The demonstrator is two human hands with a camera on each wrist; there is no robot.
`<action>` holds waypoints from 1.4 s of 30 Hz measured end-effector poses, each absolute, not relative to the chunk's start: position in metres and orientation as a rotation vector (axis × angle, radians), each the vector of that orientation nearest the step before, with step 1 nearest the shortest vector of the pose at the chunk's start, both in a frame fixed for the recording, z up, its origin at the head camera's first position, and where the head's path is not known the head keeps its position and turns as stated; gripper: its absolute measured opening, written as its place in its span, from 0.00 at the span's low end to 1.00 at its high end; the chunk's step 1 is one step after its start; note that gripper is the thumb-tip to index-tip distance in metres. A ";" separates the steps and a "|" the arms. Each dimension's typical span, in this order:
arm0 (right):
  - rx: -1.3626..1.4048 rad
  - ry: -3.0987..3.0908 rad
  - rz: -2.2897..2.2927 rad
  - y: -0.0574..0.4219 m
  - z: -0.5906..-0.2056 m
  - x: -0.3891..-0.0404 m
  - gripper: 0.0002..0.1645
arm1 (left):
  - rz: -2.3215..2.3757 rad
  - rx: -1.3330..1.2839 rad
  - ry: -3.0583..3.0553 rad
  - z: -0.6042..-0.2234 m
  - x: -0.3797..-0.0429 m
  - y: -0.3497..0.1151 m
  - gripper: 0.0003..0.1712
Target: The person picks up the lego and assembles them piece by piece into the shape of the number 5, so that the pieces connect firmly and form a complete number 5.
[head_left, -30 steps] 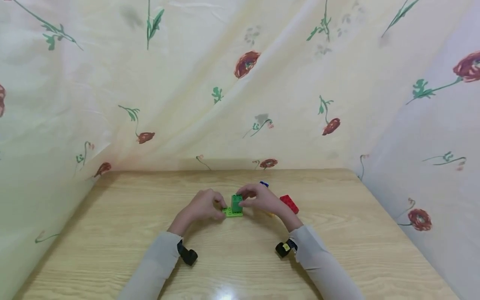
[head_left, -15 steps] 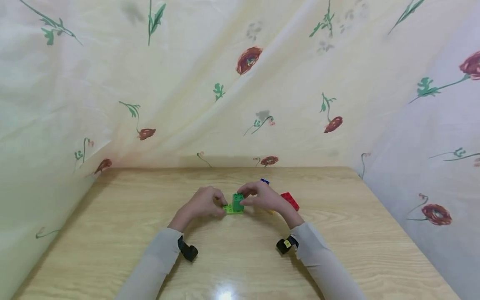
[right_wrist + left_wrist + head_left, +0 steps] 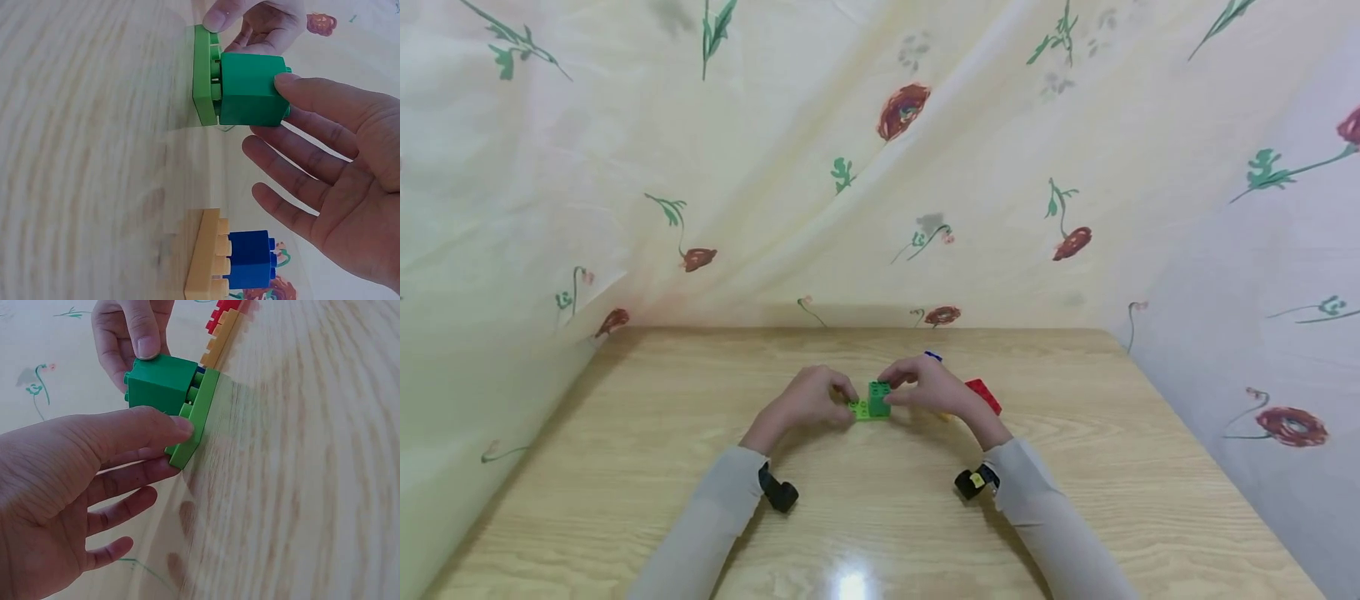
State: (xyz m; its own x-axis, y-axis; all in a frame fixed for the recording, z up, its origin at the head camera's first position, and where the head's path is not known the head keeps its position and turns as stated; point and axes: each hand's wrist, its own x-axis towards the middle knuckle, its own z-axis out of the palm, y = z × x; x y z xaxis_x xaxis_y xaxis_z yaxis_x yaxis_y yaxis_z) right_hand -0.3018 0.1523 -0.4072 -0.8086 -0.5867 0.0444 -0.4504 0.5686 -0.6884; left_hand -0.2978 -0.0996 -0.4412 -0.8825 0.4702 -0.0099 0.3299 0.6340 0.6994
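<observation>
A flat light green building brick [image 3: 203, 403] lies on the table, its end pinched between thumb and fingers of my left hand [image 3: 811, 398]. Over its other end stands a tall dark green building brick [image 3: 253, 90]. My right hand [image 3: 928, 386] holds this brick near the top, with the thumb on one side and fingers on the far side. In both wrist views the light green studs show in a narrow gap beneath the dark green brick. Whether the studs are engaged, I cannot tell.
To the right, partly behind my right hand, are a flat orange brick [image 3: 203, 262] and a blue brick [image 3: 250, 259]. A red brick [image 3: 985, 396] lies farther right on the wooden table [image 3: 880, 517]. A flowered cloth [image 3: 760, 167] hangs behind and at the sides.
The head view has tilted slightly, so everything sits a little higher in it. Both hands keep their hold on the green bricks, with hardly any visible movement.
</observation>
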 end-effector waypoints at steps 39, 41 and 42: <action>-0.803 2.667 -1.026 0.147 -0.404 -0.295 0.13 | 1.092 0.666 2.645 -0.443 -0.298 -0.100 0.14; -0.811 2.671 -1.022 0.147 -0.403 -0.295 0.14 | 1.095 0.668 2.642 -0.443 -0.299 -0.100 0.14; -0.819 2.672 -1.023 0.148 -0.403 -0.295 0.14 | 1.099 0.668 2.641 -0.442 -0.299 -0.100 0.14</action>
State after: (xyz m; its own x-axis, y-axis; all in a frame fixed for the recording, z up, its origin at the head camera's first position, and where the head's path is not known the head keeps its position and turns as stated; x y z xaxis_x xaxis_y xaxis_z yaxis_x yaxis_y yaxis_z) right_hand -0.2948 0.1477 -0.4026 -0.8359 -0.5474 0.0400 -0.4343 0.6150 -0.6581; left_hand -0.2989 -0.1000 -0.4424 -0.8770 0.4803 -0.0134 0.3290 0.6205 0.7119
